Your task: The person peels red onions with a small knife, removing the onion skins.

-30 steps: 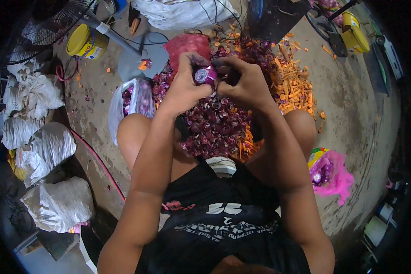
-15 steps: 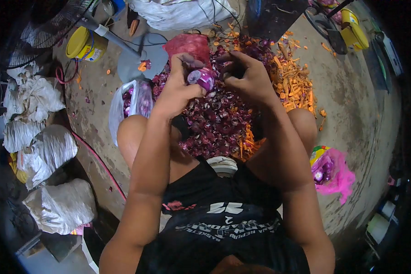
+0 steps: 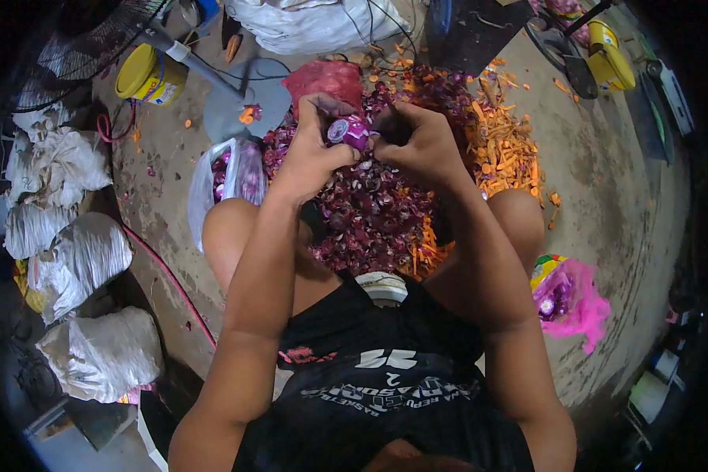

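Note:
A red onion with a pale cut end is gripped between the thumb and fingers of my left hand. Close against its right side is my right hand, fingers curled and thumb drawn in. A small pale bit shows at its fingertips, too small to name. Under both hands spreads a heap of dark purple onion skins. Beyond my left hand lies a red mesh sack.
Orange carrot scraps lie to the right of the skins. A clear plastic bag of onions stands by my left knee, a pink bag of onions at right. The grey fan base, a yellow bucket and white sacks are on the left.
My right hand has moved down and left, closing in until its fingertips reach the onion. The onion has turned slightly in my left hand.

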A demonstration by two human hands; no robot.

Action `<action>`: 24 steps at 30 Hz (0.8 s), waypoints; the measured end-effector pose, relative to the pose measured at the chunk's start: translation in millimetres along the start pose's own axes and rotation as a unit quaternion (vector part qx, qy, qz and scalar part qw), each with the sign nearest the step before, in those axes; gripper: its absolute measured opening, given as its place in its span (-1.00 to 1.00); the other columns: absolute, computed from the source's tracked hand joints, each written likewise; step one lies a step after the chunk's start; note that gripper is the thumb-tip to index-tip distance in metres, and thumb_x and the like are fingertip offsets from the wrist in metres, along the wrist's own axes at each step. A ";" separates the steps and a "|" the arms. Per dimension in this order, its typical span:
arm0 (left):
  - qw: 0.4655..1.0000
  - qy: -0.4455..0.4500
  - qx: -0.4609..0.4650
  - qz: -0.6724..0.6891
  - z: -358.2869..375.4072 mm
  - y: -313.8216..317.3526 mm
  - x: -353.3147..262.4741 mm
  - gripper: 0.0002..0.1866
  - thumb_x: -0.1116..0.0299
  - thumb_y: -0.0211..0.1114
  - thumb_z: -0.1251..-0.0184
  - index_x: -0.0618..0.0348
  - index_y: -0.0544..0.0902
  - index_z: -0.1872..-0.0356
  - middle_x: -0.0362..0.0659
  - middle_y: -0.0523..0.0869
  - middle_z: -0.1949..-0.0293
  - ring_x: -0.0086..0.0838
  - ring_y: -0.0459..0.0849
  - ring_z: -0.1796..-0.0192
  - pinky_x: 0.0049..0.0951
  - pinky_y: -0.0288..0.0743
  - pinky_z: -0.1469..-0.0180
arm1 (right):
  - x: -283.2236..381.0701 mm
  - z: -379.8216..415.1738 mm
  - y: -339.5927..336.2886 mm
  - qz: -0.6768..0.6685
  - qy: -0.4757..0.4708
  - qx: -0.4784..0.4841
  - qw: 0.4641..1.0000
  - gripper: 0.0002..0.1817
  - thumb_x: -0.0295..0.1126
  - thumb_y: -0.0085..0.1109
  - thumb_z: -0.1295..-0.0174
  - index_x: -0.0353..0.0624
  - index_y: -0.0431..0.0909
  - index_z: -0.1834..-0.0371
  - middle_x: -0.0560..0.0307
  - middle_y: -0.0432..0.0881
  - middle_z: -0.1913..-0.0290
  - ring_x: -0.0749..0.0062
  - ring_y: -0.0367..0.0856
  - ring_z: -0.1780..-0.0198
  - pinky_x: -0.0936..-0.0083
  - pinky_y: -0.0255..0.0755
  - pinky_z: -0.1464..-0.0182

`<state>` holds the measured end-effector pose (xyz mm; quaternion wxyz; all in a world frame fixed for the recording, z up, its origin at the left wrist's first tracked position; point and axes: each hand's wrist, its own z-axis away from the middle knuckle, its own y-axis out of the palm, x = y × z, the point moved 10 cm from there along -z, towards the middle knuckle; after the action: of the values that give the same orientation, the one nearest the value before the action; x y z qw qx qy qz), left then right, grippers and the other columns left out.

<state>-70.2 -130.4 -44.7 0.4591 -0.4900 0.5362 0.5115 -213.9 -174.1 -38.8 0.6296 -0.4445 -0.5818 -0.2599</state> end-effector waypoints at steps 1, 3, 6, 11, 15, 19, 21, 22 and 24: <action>1.000 -0.007 0.000 0.012 0.4 0.4 0.2 -0.33 0.59 0.34 0.06 0.18 0.22 -0.13 -0.07 0.46 -0.06 -0.40 0.50 -0.12 -0.42 0.46 -0.15 | 2.0 1.2 2.1 0.006 0.005 0.007 1.000 -0.70 -0.39 0.49 0.01 -0.29 0.67 0.24 0.13 0.73 0.41 0.59 0.64 0.35 0.51 0.56 0.19; 0.999 -0.023 0.002 0.044 0.9 1.0 3.0 -0.33 0.60 0.31 0.06 0.15 0.22 -0.13 -0.06 0.46 -0.06 -0.41 0.50 -0.10 -0.44 0.49 -0.07 | 5.1 2.1 2.7 0.007 -0.011 -0.005 1.000 -0.71 -0.40 0.48 0.01 -0.29 0.65 0.26 0.13 0.71 0.43 0.59 0.62 0.37 0.52 0.55 0.22; 0.995 -0.046 0.013 0.087 1.0 1.5 10.1 -0.35 0.62 0.27 0.04 0.09 0.22 -0.14 -0.05 0.46 -0.06 -0.41 0.51 -0.05 -0.46 0.51 0.05 | 7.5 3.0 2.0 0.027 -0.033 -0.016 0.999 -0.72 -0.40 0.47 0.00 -0.28 0.63 0.27 0.10 0.69 0.45 0.59 0.60 0.40 0.51 0.53 0.26; 0.982 -0.085 0.047 0.164 5.2 12.0 10.0 -0.34 0.64 0.21 0.02 0.02 0.20 -0.16 -0.04 0.43 -0.11 -0.38 0.54 -0.03 -0.45 0.52 0.11 | 9.3 -2.3 -8.8 0.076 -0.046 -0.052 0.995 -0.74 -0.41 0.44 -0.02 -0.28 0.62 0.27 0.08 0.66 0.48 0.55 0.59 0.41 0.47 0.53 0.25; 0.979 -0.096 0.053 0.170 8.8 12.1 13.4 -0.33 0.63 0.25 -0.01 0.01 0.20 -0.17 -0.02 0.42 -0.14 -0.36 0.54 -0.04 -0.43 0.54 0.07 | -1.7 -8.7 -24.3 0.034 -0.035 -0.078 0.996 -0.72 -0.40 0.43 -0.01 -0.27 0.62 0.24 0.06 0.68 0.42 0.51 0.62 0.36 0.45 0.54 0.19; 0.992 -0.067 0.001 0.107 2.8 -3.6 12.3 -0.31 0.64 0.34 -0.02 0.09 0.19 -0.17 0.03 0.50 -0.16 -0.34 0.57 -0.08 -0.37 0.55 -0.06 | 1.6 -5.4 -17.4 0.027 -0.042 -0.015 0.999 -0.62 -0.35 0.45 0.02 -0.28 0.65 0.14 0.01 0.74 0.30 0.44 0.67 0.29 0.44 0.56 0.14; 0.997 -0.056 -0.009 0.047 3.2 -3.3 4.7 -0.30 0.64 0.39 0.00 0.13 0.19 -0.16 0.04 0.55 -0.15 -0.35 0.58 -0.10 -0.36 0.54 -0.13 | 18.7 0.2 -15.4 0.042 -0.089 -0.021 0.995 -0.57 -0.31 0.46 0.04 -0.30 0.66 0.09 -0.03 0.75 0.27 0.43 0.69 0.27 0.42 0.56 0.13; 0.999 -0.050 -0.011 0.012 4.2 -2.0 -0.4 -0.29 0.64 0.41 0.01 0.15 0.19 -0.16 0.05 0.58 -0.14 -0.36 0.58 -0.11 -0.35 0.53 -0.16 | 27.6 2.4 -13.3 0.048 -0.113 -0.023 0.992 -0.54 -0.29 0.46 0.05 -0.31 0.67 0.07 -0.05 0.75 0.26 0.42 0.69 0.26 0.42 0.56 0.13; 0.998 -0.036 -0.012 -0.047 5.4 -0.2 -7.3 -0.27 0.64 0.43 0.04 0.17 0.20 -0.15 0.04 0.61 -0.12 -0.38 0.59 -0.11 -0.35 0.51 -0.20 | 30.5 2.7 -8.6 0.071 -0.110 -0.009 0.991 -0.51 -0.27 0.46 0.05 -0.32 0.68 0.05 -0.06 0.75 0.27 0.41 0.70 0.27 0.42 0.56 0.13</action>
<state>-69.3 -124.6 -37.7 0.4957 -0.5012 0.4896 0.5132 -216.8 -170.0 -7.4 0.5747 -0.5161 -0.6122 -0.1692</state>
